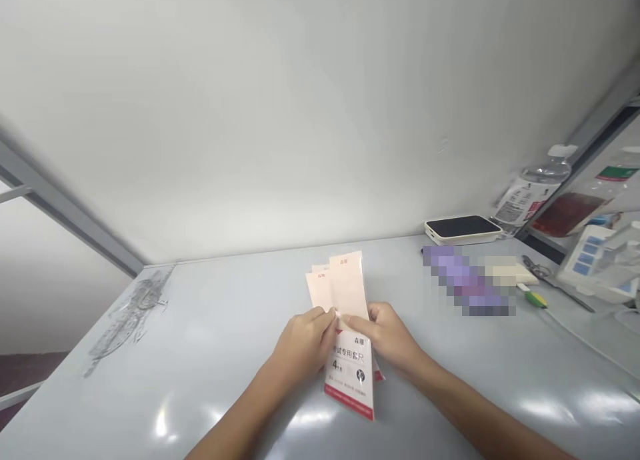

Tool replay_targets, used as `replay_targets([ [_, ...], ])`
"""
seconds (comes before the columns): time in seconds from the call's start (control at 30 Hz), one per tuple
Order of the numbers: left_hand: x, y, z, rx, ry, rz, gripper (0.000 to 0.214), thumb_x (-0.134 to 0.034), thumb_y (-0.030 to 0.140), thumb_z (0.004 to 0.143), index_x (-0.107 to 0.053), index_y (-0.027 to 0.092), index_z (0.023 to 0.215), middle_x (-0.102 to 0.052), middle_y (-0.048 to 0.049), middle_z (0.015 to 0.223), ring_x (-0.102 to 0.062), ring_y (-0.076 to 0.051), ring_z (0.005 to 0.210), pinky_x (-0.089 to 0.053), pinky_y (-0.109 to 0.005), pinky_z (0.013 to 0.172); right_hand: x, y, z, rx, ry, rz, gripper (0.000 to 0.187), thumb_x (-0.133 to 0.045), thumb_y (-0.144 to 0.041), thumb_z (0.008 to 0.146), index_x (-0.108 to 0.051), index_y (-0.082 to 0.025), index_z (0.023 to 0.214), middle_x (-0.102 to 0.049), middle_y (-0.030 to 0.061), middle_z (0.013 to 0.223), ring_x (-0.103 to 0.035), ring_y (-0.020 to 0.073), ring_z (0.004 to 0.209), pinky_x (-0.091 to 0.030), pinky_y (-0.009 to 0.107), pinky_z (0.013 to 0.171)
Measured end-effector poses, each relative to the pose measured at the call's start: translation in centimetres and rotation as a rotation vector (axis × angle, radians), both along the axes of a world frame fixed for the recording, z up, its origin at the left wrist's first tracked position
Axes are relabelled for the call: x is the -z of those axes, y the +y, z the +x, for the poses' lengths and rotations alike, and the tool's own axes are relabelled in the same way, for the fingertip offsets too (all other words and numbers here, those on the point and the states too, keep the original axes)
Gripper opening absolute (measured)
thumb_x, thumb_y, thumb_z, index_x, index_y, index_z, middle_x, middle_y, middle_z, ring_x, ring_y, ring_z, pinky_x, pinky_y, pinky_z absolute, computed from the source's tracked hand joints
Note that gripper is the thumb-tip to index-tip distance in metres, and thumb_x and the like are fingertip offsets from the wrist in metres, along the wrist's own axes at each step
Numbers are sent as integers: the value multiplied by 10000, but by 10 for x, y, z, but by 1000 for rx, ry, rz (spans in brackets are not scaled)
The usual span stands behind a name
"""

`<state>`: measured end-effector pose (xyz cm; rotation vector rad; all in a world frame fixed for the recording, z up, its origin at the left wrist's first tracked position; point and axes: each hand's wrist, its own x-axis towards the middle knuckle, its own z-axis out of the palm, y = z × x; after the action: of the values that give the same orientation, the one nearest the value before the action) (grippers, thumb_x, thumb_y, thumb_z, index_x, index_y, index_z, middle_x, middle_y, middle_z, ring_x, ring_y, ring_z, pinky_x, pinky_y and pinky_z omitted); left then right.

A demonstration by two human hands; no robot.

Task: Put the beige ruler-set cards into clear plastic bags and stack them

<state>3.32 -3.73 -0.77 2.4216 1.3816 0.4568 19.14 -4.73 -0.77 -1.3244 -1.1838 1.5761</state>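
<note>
Between my hands is a fanned stack of ruler set packets in clear wrapping. The front one has a white lower part with dark Chinese print and a red bottom edge; the tops are pale pink. My left hand is closed on the stack's left side, its fingertips pinched at the middle. From the right, my right hand grips the same stack with the thumb across its front. Parts of the rear packets are hidden behind the front one and my fingers.
On the right lie a phone, a pixelated purple item, and a white cable with a green-yellow end. A clear bottle leans near the shelf frame, by a plastic box. A dark drawing marks the desk's left.
</note>
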Motion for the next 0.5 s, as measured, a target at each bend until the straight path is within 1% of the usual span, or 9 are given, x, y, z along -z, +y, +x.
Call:
replay_targets([
  [0.07, -3, 1, -3, 53, 14, -8, 330, -261, 213, 877, -540, 179, 705, -493, 1, 621, -384, -85, 490, -297, -212, 471, -2, 0, 1, -8, 0, 5, 229, -544, -338, 728, -550, -146, 604, -623, 44, 590, -576, 160, 541, -383, 235, 451],
  [0.3, -2, 2, -5, 71, 23, -17, 335, -276, 223, 882, -520, 170, 660, -490, 2, 612, -382, -80, 485, -301, -214, 482, -1, 1, -1, -24, 27, -33, 222, -545, -324, 728, -536, -145, 597, -602, 30, 555, -547, 142, 477, -349, 220, 393],
  [0.4, -5, 3, -7, 106, 34, -40, 355, -269, 228, 888, -531, 173, 655, -491, 2, 605, -380, -81, 482, -303, -216, 488, 1, 0, 0, -32, 24, -12, 228, -548, -320, 731, -540, -140, 592, -602, 29, 559, -547, 137, 484, -351, 217, 405],
  [0.5, -8, 3, -8, 108, 36, -45, 357, -266, 225, 890, -529, 177, 652, -489, 7, 600, -376, -82, 483, -299, -217, 486, 1, -1, 0, -39, 16, -6, 232, -551, -320, 732, -552, -134, 594, -607, 33, 563, -550, 135, 492, -357, 219, 422],
])
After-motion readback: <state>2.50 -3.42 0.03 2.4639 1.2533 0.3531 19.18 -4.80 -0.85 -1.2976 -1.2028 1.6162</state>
